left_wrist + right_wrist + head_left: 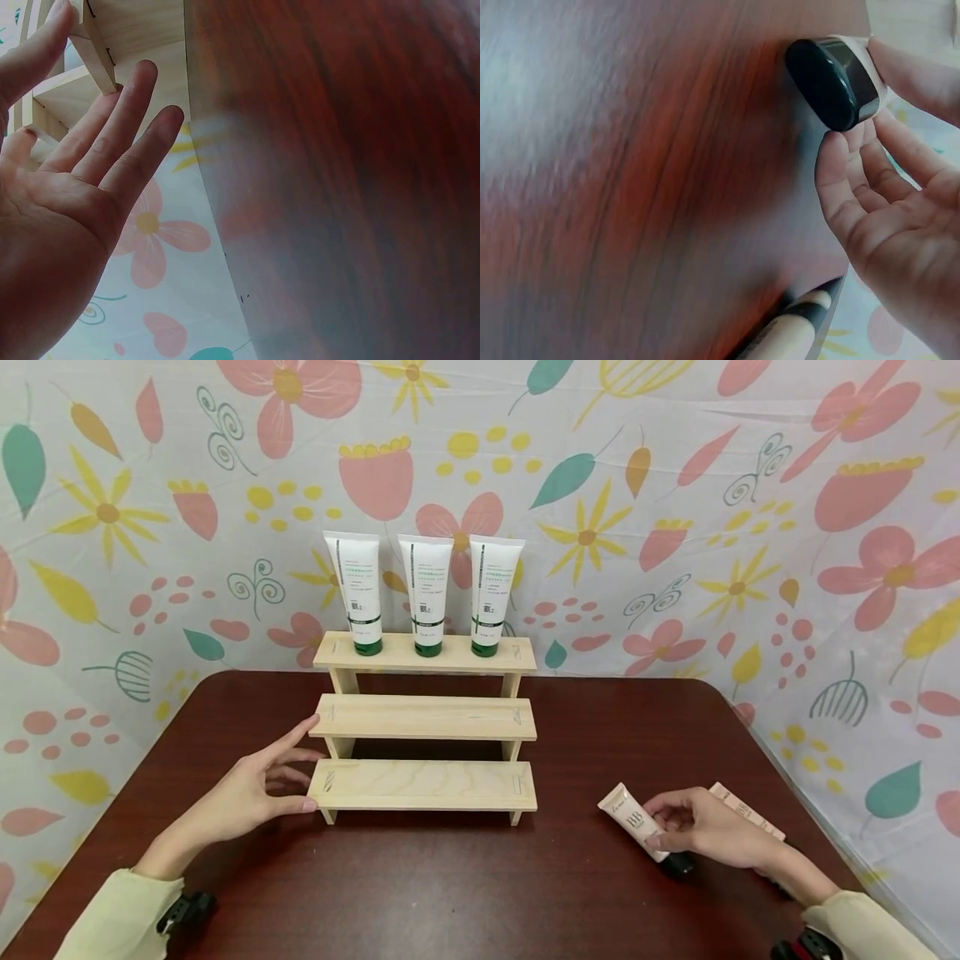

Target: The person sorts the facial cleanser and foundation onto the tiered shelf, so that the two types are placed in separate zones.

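Note:
A three-step wooden display rack (423, 785) stands on the dark table. My left hand (240, 797) touches the rack's left side, thumb at the lowest step and index finger at the middle one; in the left wrist view the fingers (127, 142) are extended against the wood. My right hand (708, 827) pinches a beige BB cream tube (633, 820) with a black cap (829, 86), tilted just above or on the table; which one I cannot tell. A second BB cream tube (746, 810) lies partly hidden behind the right hand.
On the rack's top step stand three white tubes with green caps, the left (358, 589), middle (427, 593) and right one (495, 593). Behind the table (450, 885) hangs a flower-patterned cloth (600, 468), which also runs along the right side.

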A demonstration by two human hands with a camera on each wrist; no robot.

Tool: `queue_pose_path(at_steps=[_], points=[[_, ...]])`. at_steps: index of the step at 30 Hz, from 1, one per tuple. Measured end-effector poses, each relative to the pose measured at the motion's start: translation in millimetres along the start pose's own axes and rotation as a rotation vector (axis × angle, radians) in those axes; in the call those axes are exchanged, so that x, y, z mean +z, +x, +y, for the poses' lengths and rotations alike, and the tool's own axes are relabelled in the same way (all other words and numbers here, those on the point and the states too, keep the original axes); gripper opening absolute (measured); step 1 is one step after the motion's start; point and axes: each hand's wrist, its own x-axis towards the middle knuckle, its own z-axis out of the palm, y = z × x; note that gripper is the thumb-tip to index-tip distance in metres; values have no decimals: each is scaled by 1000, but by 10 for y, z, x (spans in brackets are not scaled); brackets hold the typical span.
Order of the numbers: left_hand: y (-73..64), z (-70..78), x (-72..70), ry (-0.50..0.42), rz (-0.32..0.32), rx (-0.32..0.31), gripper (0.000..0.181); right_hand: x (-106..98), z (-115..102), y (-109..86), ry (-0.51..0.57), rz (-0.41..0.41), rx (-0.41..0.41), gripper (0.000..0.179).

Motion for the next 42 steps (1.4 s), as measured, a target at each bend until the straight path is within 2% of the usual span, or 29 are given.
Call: queue_pose_path(at_steps=[3, 13, 18, 27, 35, 42], points=[[-7, -1, 0, 2, 3, -3, 110, 41, -62, 25, 0, 34, -11, 24], [-9, -11, -15, -4, 3, -7, 110, 230, -315, 107, 20, 145, -129, 20], [-8, -14, -20, -5, 4, -7, 110, 321, -476, 167, -10, 230, -180, 22], [-3, -9, -6, -9, 0, -5, 111, 523, -781, 282, 14, 321, -183, 25], [-4, 1, -2, -4, 4, -10, 112, 666, -1019, 444, 16, 417, -258, 29], [-4, -2, -4, -7, 4, -17, 112, 761, -1193, 561, 50, 435, -269, 29]])
